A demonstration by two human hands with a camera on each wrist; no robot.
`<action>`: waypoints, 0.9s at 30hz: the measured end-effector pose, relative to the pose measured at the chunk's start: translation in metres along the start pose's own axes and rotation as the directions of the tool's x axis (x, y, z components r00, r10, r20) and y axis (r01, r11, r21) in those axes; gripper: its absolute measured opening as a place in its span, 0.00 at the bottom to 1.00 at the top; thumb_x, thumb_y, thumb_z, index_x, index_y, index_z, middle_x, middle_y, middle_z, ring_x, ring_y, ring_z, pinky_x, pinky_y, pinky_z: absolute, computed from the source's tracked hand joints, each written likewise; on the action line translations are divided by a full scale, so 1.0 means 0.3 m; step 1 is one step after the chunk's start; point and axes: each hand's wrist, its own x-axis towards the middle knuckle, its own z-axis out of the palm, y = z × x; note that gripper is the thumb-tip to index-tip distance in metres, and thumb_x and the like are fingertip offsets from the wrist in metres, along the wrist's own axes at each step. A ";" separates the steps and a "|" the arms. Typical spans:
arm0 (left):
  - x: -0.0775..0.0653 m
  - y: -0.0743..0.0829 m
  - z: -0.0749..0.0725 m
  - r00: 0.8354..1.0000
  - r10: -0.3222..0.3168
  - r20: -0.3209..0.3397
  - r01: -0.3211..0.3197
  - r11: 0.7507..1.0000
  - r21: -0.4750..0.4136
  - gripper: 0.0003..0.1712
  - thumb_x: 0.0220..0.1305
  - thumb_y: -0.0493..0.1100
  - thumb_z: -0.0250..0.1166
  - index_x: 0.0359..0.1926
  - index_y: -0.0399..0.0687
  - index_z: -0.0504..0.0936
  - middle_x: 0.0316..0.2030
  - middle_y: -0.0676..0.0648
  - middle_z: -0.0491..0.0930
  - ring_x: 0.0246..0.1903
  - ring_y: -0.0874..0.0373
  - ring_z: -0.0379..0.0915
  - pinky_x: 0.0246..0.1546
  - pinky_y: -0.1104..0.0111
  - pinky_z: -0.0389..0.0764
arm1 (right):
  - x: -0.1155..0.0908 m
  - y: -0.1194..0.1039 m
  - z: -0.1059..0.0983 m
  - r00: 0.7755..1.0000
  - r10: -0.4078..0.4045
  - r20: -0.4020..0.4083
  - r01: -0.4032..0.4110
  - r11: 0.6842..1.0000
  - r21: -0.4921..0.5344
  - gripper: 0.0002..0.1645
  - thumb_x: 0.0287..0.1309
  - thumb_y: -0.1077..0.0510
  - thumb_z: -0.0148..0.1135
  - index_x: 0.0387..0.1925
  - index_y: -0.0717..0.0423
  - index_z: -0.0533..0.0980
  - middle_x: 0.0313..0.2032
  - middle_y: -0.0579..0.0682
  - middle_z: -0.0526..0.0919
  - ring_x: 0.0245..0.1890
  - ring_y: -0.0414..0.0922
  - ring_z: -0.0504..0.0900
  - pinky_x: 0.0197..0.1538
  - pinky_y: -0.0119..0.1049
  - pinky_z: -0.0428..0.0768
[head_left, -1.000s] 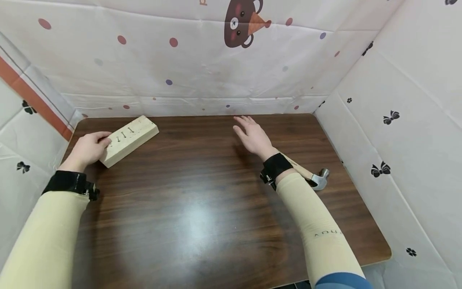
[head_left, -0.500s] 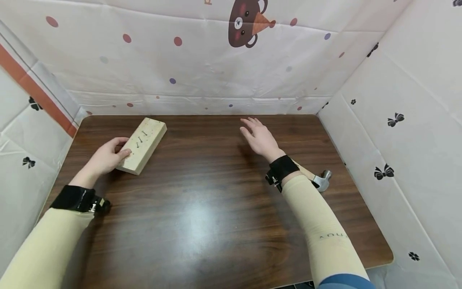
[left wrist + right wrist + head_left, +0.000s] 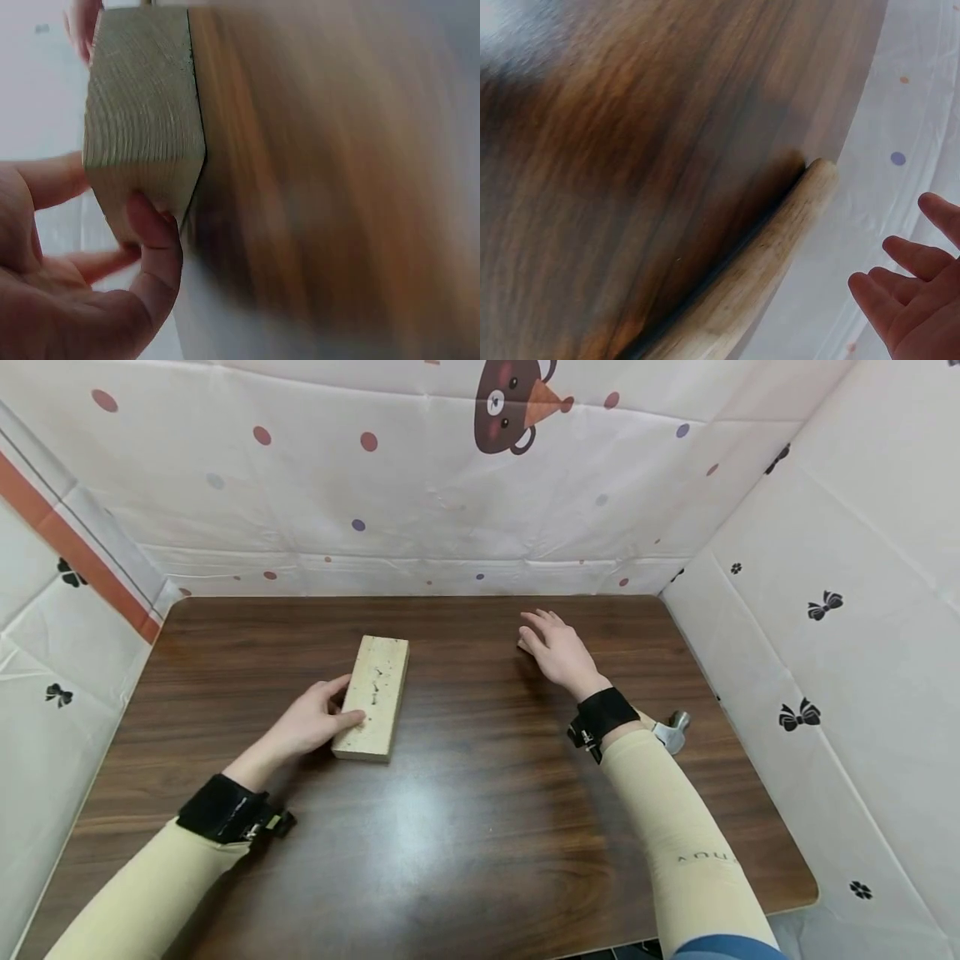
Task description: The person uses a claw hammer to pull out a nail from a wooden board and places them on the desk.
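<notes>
My left hand (image 3: 309, 720) grips a pale wooden block (image 3: 384, 693) from its left side, thumb over the top face and fingers along the far-left edge. Several nails or dark nail marks run in a line on that face. In the left wrist view the block's end grain (image 3: 142, 90) shows, with curled fingers around its edge. My right hand (image 3: 561, 653) hovers with relaxed, spread fingers and holds nothing. Beneath my right wrist lies a claw hammer (image 3: 672, 732), its head showing and most of its handle hidden; the right wrist view shows the wooden handle (image 3: 742, 281).
Everything is on a dark brown wood-grain table (image 3: 465, 860). A white spotted sheet (image 3: 420, 485) hangs along its back edge, and another white sheet with bow prints (image 3: 832, 693) borders the right side.
My left hand has carried the block from the far left towards the middle, turning it more upright in the view. My right hand has shifted slightly right, covering more of the hammer.
</notes>
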 end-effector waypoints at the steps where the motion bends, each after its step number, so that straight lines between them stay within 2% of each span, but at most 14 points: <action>1: 0.001 0.017 0.022 1.000 -0.021 0.009 0.022 0.999 -0.041 0.50 0.72 0.46 0.72 0.82 0.29 0.56 0.58 0.29 0.73 0.39 0.50 0.78 0.39 0.62 0.80 | -0.001 0.005 0.000 1.000 0.001 0.000 -0.001 1.000 -0.002 0.35 0.86 0.39 0.41 0.80 0.53 0.67 0.80 0.61 0.62 0.83 0.58 0.51 0.81 0.55 0.52; 4: 0.006 0.055 0.083 0.997 -0.075 0.019 0.077 0.986 -0.150 0.54 0.70 0.47 0.74 0.84 0.33 0.52 0.60 0.29 0.68 0.37 0.52 0.79 0.34 0.63 0.84 | -0.006 0.019 0.000 1.000 0.004 -0.004 -0.004 1.000 -0.005 0.35 0.86 0.39 0.41 0.79 0.55 0.68 0.80 0.62 0.62 0.83 0.59 0.52 0.81 0.56 0.52; 6: 0.012 0.072 0.114 0.996 -0.088 0.018 0.090 0.974 -0.210 0.55 0.69 0.47 0.75 0.84 0.35 0.52 0.61 0.29 0.66 0.36 0.53 0.80 0.32 0.63 0.86 | -0.009 0.026 0.000 1.000 0.010 -0.006 -0.010 1.000 -0.006 0.35 0.86 0.40 0.41 0.79 0.55 0.68 0.80 0.63 0.63 0.83 0.59 0.52 0.81 0.57 0.52; 9: 0.018 0.079 0.142 0.995 -0.100 -0.005 0.096 0.970 -0.223 0.55 0.68 0.48 0.75 0.84 0.36 0.54 0.61 0.30 0.64 0.36 0.54 0.80 0.31 0.65 0.86 | -0.013 0.032 0.000 1.000 0.020 -0.001 -0.020 1.000 -0.007 0.35 0.86 0.40 0.41 0.79 0.55 0.68 0.79 0.63 0.64 0.82 0.59 0.56 0.80 0.58 0.55; 11: 0.018 0.078 0.146 0.995 -0.102 -0.013 0.097 0.973 -0.210 0.55 0.68 0.50 0.75 0.84 0.37 0.54 0.62 0.31 0.65 0.38 0.53 0.80 0.33 0.65 0.86 | -0.014 0.037 -0.003 1.000 0.032 0.000 -0.032 0.999 -0.016 0.35 0.86 0.40 0.44 0.80 0.54 0.67 0.77 0.62 0.68 0.79 0.59 0.63 0.77 0.58 0.61; 14: 0.010 0.068 0.128 0.994 -0.106 -0.026 0.100 0.981 -0.168 0.57 0.71 0.56 0.72 0.85 0.37 0.50 0.63 0.32 0.66 0.45 0.50 0.77 0.40 0.63 0.82 | -0.014 0.050 -0.016 0.997 0.078 0.006 -0.078 0.995 -0.055 0.36 0.82 0.39 0.51 0.80 0.52 0.66 0.71 0.61 0.76 0.70 0.59 0.75 0.70 0.59 0.72; 16: 0.004 0.061 0.107 0.994 -0.100 -0.046 0.092 0.984 -0.155 0.57 0.74 0.59 0.68 0.86 0.38 0.47 0.65 0.33 0.67 0.49 0.47 0.75 0.45 0.61 0.79 | -0.013 0.071 -0.029 0.992 0.127 0.025 -0.125 0.988 -0.094 0.39 0.79 0.38 0.56 0.80 0.52 0.66 0.67 0.61 0.79 0.66 0.58 0.78 0.66 0.60 0.75; 21: -0.009 0.057 0.047 0.986 -0.077 -0.146 0.054 0.986 -0.157 0.51 0.79 0.58 0.62 0.86 0.40 0.46 0.67 0.33 0.67 0.53 0.43 0.74 0.49 0.56 0.75 | -0.007 0.140 -0.052 0.960 0.232 0.158 -0.206 0.965 -0.165 0.45 0.70 0.34 0.64 0.77 0.55 0.68 0.64 0.60 0.80 0.61 0.58 0.78 0.63 0.58 0.75; 24: -0.023 0.054 0.010 0.979 -0.062 -0.197 0.033 0.989 -0.147 0.48 0.81 0.56 0.60 0.86 0.41 0.48 0.68 0.33 0.67 0.53 0.42 0.75 0.48 0.55 0.75 | 0.010 0.158 -0.053 0.941 0.254 0.223 -0.219 0.961 -0.171 0.44 0.65 0.33 0.70 0.71 0.55 0.72 0.59 0.59 0.82 0.54 0.56 0.80 0.58 0.56 0.76; 27: -0.039 0.049 -0.020 0.973 -0.055 -0.223 0.022 0.989 -0.148 0.46 0.82 0.56 0.59 0.86 0.42 0.49 0.69 0.33 0.67 0.52 0.42 0.75 0.47 0.56 0.74 | 0.026 0.164 -0.052 0.929 0.260 0.263 -0.222 0.961 -0.165 0.41 0.63 0.33 0.72 0.65 0.56 0.73 0.52 0.58 0.82 0.48 0.55 0.79 0.53 0.52 0.76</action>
